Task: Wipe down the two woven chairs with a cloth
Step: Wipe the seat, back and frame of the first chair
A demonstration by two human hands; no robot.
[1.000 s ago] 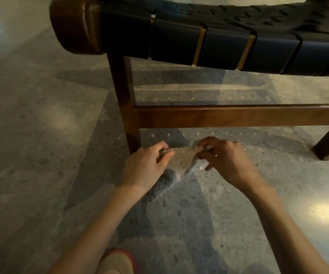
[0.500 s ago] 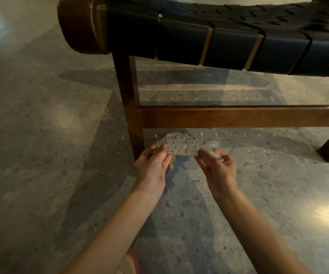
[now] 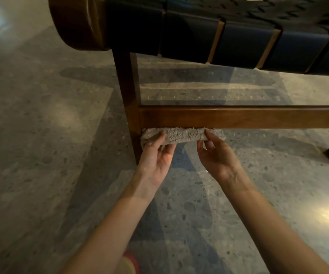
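**A:** Where is the cloth sitting right now?

**B:** The person is holding the cloth (image 3: 181, 135) stretched out just under the wooden crossbar (image 3: 248, 117) of the woven chair (image 3: 238, 40). Its upper edge is touching the bar's underside, right beside the left leg (image 3: 129, 91).

**A:** And what are the hands doing?

**B:** The left hand (image 3: 155, 157) is pinching the left end between thumb and fingers. The right hand (image 3: 218, 157) is pinching the right end the same way. Both are gripping with the fingertips only, and the palms are not closing around the fabric.

**A:** So what is looking risky?

**B:** The grip, mostly. If the person is dragging the cloth along the bar under pressure, friction on the wood could be pulling an end free, and the cloth would be dropping onto the speckled floor (image 3: 41, 155) and picking up grit. That grit might then be scratching the finish.

**A:** Anything else?

**B:** The left end is crowding the joint where the bar meets the leg, so the shaggy pile could be catching there. The underside is also facing away from the camera, so missed patches would be going unnoticed. The second chair is not showing at all.
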